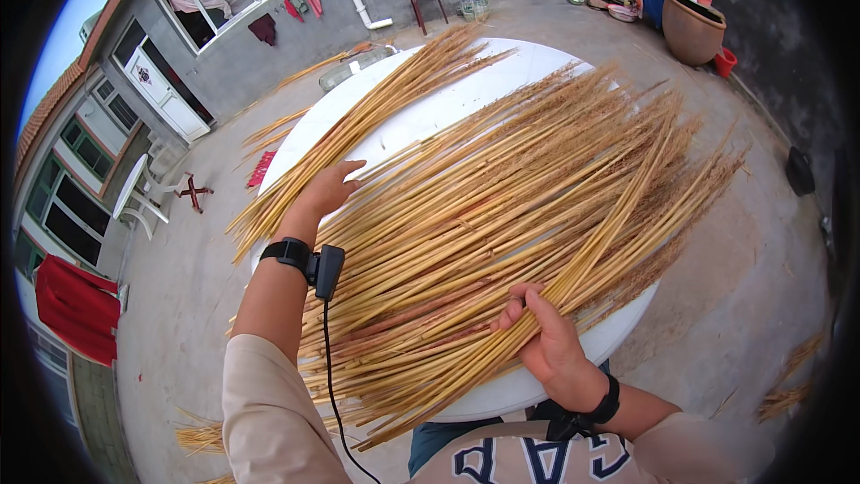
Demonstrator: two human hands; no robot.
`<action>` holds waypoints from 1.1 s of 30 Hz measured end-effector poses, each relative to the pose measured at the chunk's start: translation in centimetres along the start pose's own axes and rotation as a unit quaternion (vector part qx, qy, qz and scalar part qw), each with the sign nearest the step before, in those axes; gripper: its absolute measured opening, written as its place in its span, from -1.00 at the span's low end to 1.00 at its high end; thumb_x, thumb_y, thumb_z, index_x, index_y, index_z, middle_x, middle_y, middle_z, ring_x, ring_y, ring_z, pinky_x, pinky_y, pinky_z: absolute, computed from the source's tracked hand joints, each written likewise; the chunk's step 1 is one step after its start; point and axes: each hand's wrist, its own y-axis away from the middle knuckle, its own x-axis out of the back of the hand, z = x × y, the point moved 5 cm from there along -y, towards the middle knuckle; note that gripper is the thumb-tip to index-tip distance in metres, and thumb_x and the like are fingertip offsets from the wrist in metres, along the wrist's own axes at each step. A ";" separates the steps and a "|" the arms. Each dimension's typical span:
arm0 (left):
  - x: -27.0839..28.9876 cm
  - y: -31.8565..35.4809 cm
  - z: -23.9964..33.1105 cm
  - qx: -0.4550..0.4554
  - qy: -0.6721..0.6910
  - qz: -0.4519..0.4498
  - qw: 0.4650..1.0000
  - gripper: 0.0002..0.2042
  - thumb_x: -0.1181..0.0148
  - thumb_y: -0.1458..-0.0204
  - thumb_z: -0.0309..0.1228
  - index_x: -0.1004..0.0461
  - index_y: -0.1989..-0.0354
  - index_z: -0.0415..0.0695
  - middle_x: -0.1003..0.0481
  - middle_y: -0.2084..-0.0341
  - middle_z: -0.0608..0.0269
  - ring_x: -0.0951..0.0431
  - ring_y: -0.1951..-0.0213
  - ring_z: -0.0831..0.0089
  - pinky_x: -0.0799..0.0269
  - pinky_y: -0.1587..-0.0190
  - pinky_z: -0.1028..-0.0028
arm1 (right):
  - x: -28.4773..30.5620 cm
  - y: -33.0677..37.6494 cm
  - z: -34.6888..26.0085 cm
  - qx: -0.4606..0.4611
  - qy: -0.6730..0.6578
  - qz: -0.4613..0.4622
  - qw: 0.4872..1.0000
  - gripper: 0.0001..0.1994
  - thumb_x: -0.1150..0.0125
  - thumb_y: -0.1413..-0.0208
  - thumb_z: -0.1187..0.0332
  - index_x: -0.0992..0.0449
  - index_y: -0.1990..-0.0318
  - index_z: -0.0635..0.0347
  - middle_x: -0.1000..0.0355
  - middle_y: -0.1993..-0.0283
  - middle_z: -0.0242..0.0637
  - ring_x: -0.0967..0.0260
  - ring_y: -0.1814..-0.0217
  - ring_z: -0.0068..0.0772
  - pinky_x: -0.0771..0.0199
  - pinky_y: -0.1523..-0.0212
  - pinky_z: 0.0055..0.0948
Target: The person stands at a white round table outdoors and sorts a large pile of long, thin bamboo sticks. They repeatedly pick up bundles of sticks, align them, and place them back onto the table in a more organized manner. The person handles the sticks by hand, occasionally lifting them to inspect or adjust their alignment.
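Note:
A wide layer of dry, straw-coloured broomcorn stalks (pixel 439 224) with feathery brown heads at the far right lies across a round white table (pixel 528 54). My right hand (pixel 555 354), at the near side, is closed around a thin bunch of stalks (pixel 564 285) that slants over the layer. On the left, a separate bundle of stalks (pixel 358 116) lies along the table's edge. My left hand (pixel 330 188) rests at this bundle's right side, index finger and thumb stretched apart; its other fingers are partly hidden. A black band with a small device (pixel 329 271) sits on my left wrist.
Loose stalks (pixel 202 437) lie on the concrete floor near left, with more (pixel 788 381) at right. A white plastic chair (pixel 139 193) and a red stool (pixel 425 7) stand beyond the table. A large brown pot (pixel 692 27) is at far right. A cable (pixel 331 367) hangs from the wrist device.

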 end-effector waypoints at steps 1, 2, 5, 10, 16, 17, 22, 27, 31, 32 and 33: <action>-0.5 -0.5 -0.6 -0.032 -0.026 0.033 0.999 -0.61 -0.08 -0.08 -0.37 -0.32 -0.12 -0.07 -0.34 -0.06 0.01 -0.32 -0.10 0.11 -0.22 -0.14 0.31 | -0.1 0.0 0.0 -0.002 0.000 0.001 1.000 -0.82 0.01 -0.17 0.38 -0.41 0.17 0.29 -0.34 0.44 -0.28 -0.32 0.32 -0.33 -0.42 0.15 -0.28; -1.5 -1.1 -2.0 -0.032 -0.052 0.044 0.997 -0.62 -0.08 -0.07 -0.37 -0.34 -0.10 -0.08 -0.35 -0.04 0.00 -0.32 -0.09 0.10 -0.23 -0.13 0.30 | -0.2 0.1 0.1 -0.005 0.000 0.000 1.000 -0.82 0.01 -0.17 0.38 -0.41 0.17 0.29 -0.34 0.45 -0.28 -0.32 0.32 -0.33 -0.42 0.16 -0.28; -3.6 -2.0 -3.1 -0.004 -0.124 0.045 0.991 -0.69 -0.12 -0.01 -0.41 -0.42 0.03 -0.10 -0.39 0.09 0.03 -0.34 -0.02 0.09 -0.30 -0.05 0.26 | -0.5 0.1 -0.1 -0.011 0.037 0.018 0.999 -0.85 0.01 -0.18 0.34 -0.39 0.21 0.21 -0.30 0.47 -0.35 -0.30 0.35 -0.39 -0.38 0.13 -0.23; -3.8 -2.4 -2.1 0.004 -0.162 0.059 0.985 -0.79 -0.12 0.08 -0.51 -0.49 0.21 -0.10 -0.44 0.21 0.13 -0.40 0.10 0.15 -0.35 0.04 0.29 | -0.3 0.1 0.0 -0.007 0.036 0.011 0.999 -0.85 0.01 -0.18 0.34 -0.39 0.21 0.21 -0.31 0.47 -0.35 -0.30 0.36 -0.39 -0.38 0.13 -0.24; -3.5 -1.8 -0.7 0.017 -0.124 0.054 0.991 -0.83 -0.12 0.13 -0.53 -0.47 0.30 -0.15 -0.48 0.27 0.10 -0.44 0.13 0.15 -0.37 0.10 0.31 | -0.3 0.0 0.0 -0.001 0.005 -0.004 1.000 -0.83 0.01 -0.18 0.38 -0.41 0.18 0.29 -0.35 0.45 -0.28 -0.34 0.34 -0.32 -0.42 0.17 -0.29; -3.3 -1.7 -0.2 0.024 -0.104 0.037 0.994 -0.82 -0.12 0.12 -0.52 -0.47 0.28 -0.15 -0.48 0.26 0.10 -0.44 0.13 0.15 -0.37 0.10 0.31 | -0.3 0.0 0.0 -0.001 0.003 -0.003 1.000 -0.83 0.01 -0.18 0.38 -0.41 0.18 0.29 -0.35 0.46 -0.28 -0.33 0.34 -0.32 -0.42 0.17 -0.29; -1.7 -3.0 -0.5 -0.027 -0.046 0.006 0.999 -0.67 -0.14 0.04 -0.45 -0.41 0.04 -0.12 -0.42 0.08 0.04 -0.37 -0.02 0.15 -0.31 -0.03 0.32 | -0.2 -0.1 0.1 -0.003 0.001 0.004 1.000 -0.84 0.02 -0.18 0.39 -0.40 0.19 0.29 -0.35 0.46 -0.27 -0.33 0.35 -0.32 -0.42 0.18 -0.29; -3.0 -6.4 -0.6 -0.026 -0.090 -0.036 0.995 -0.50 0.00 -0.11 -0.34 -0.11 -0.25 -0.08 -0.06 -0.23 -0.05 -0.12 -0.23 0.09 -0.07 -0.25 0.33 | -0.1 0.0 0.0 -0.006 -0.001 0.004 1.000 -0.84 0.04 -0.18 0.40 -0.40 0.19 0.30 -0.35 0.46 -0.26 -0.33 0.36 -0.32 -0.42 0.20 -0.29; -4.5 -7.6 0.4 0.027 -0.128 -0.077 0.988 -0.48 0.13 -0.18 -0.25 0.02 -0.30 -0.07 0.14 -0.31 -0.03 0.05 -0.31 0.11 0.04 -0.30 0.34 | 0.0 0.1 0.0 -0.012 0.002 0.009 1.000 -0.84 0.03 -0.18 0.41 -0.41 0.20 0.30 -0.34 0.46 -0.26 -0.32 0.37 -0.33 -0.42 0.20 -0.31; -4.8 -8.1 0.0 0.008 -0.133 -0.078 0.988 -0.48 0.14 -0.18 -0.25 0.02 -0.30 -0.07 0.13 -0.31 -0.03 0.05 -0.31 0.11 0.05 -0.31 0.34 | 0.0 0.1 0.0 -0.014 0.006 0.009 1.000 -0.84 0.03 -0.18 0.41 -0.41 0.20 0.30 -0.34 0.46 -0.26 -0.32 0.37 -0.34 -0.42 0.21 -0.31; -5.3 -8.8 -0.9 -0.010 -0.139 -0.079 0.987 -0.48 0.15 -0.18 -0.25 0.03 -0.30 -0.07 0.13 -0.31 -0.03 0.06 -0.32 0.12 0.05 -0.31 0.34 | -0.1 0.0 0.0 -0.017 0.017 0.011 1.000 -0.85 0.03 -0.18 0.39 -0.40 0.21 0.28 -0.33 0.47 -0.27 -0.31 0.38 -0.34 -0.41 0.20 -0.28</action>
